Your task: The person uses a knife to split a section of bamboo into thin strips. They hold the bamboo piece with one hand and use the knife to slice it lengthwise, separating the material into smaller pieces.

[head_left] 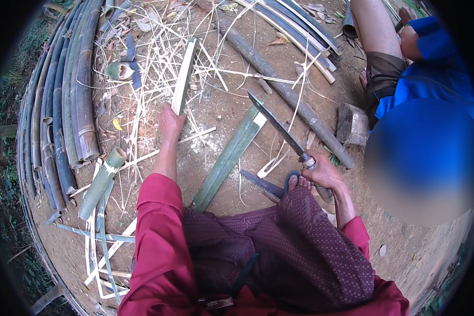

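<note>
My left hand (pixel 172 121) is closed round the near end of a split bamboo slat (pixel 186 76), green along one edge and pale on its cut face, which points away from me. In my right hand (pixel 323 169) is the handle of a machete (pixel 280 130); its dark blade slants up and to the left. Below the blade tip lies a green split bamboo length (pixel 227 160) with a pale cut at its far end. A handsaw (pixel 263 185) rests on the ground beside my sandalled foot (pixel 299 182).
Long bamboo poles (pixel 87 100) lie stacked at the left, with a short bamboo tube (pixel 101 184) nearby. Thin bamboo strips (pixel 152 52) litter the ground ahead. A dark pole (pixel 284 87) runs diagonally towards a wood block (pixel 352 124). A person in blue (pixel 432 68) sits at the right.
</note>
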`<state>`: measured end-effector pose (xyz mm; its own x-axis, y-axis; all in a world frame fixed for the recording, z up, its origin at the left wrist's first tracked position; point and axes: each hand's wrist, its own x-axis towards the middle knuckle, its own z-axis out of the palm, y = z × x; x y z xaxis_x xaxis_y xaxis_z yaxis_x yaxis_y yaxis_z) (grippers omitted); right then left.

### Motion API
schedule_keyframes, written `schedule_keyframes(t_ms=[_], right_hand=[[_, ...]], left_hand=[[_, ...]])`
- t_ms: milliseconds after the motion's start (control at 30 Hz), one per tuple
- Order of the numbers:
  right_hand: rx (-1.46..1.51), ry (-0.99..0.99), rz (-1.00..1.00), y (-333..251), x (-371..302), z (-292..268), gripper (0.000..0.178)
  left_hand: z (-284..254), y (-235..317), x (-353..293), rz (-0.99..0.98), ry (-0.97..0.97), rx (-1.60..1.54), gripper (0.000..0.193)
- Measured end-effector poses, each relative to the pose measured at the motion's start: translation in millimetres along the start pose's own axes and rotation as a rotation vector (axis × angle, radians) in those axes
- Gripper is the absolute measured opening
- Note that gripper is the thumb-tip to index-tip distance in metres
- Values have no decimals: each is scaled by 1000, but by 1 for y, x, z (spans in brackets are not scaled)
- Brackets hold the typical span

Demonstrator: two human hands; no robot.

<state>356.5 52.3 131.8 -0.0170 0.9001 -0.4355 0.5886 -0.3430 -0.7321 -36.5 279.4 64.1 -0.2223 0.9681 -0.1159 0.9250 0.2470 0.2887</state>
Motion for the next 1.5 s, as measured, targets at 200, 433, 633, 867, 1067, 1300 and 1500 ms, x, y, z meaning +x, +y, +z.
schedule_keyframes(t_ms=[200,433,633,867,1067,1300,1500], right_hand=[[40,-72,144,3,-5,2,40],[-38,67,48,-7,-6,2,37],[-347,-36,-67,-14,76,13,38],[520,-120,-289,-143,71,91,65],[1147,-163,-200,-147,65,119,46],[689,33,-801,-242,68,56,47],[477,-38,-851,-254,92,66,63]], left_hand=[[-27,30,2,-172,-286,-23,52],[-67,-7,-58,-92,-636,-1282,47],[-77,13,-125,15,-465,-1455,49],[-80,52,-192,-81,-481,-935,41],[-54,65,-219,202,-324,-790,49],[-148,52,-161,284,-170,-952,97],[-234,97,-121,567,70,-1325,122]])
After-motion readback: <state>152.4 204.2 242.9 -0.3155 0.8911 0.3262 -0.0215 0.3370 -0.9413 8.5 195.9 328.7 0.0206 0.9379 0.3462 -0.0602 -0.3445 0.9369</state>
